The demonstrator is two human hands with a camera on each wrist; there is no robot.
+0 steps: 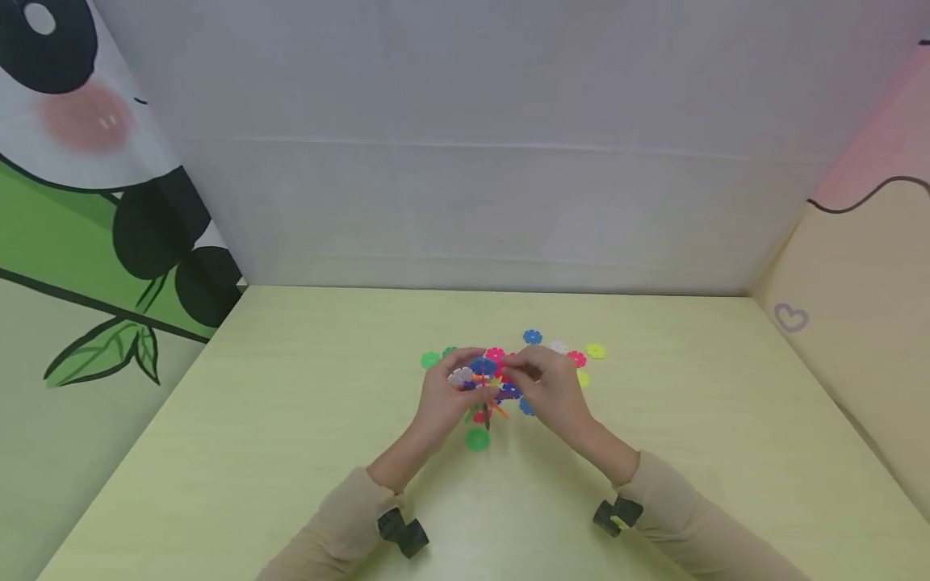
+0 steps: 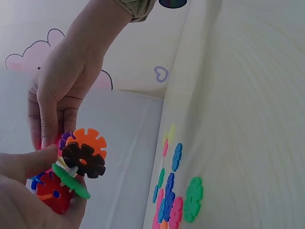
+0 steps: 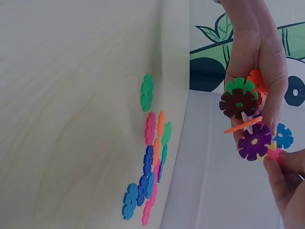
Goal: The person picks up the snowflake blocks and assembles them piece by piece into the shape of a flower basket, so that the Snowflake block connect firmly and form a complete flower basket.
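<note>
My left hand (image 1: 436, 403) grips a cluster of interlocked plastic snowflake discs above the table. In the left wrist view a dark brown disc (image 2: 83, 160), an orange disc (image 2: 93, 138), a green disc (image 2: 70, 181) and a red piece (image 2: 57, 193) show in it. The right wrist view shows its purple disc (image 3: 255, 141) and blue disc (image 3: 284, 136). At the cluster's edge my right hand (image 1: 555, 395) pinches a pink snowflake disc (image 3: 275, 153) between thumb and fingertips. How firmly that disc is joined to the cluster cannot be seen.
Several loose snowflake discs lie on the table (image 1: 254, 452) around and beneath my hands. Among them are a green disc (image 1: 477, 440) nearest me, a blue disc (image 1: 533, 336) behind and a yellow disc (image 1: 596, 351) to the right. A grey-white wall (image 1: 465, 210) bounds the back.
</note>
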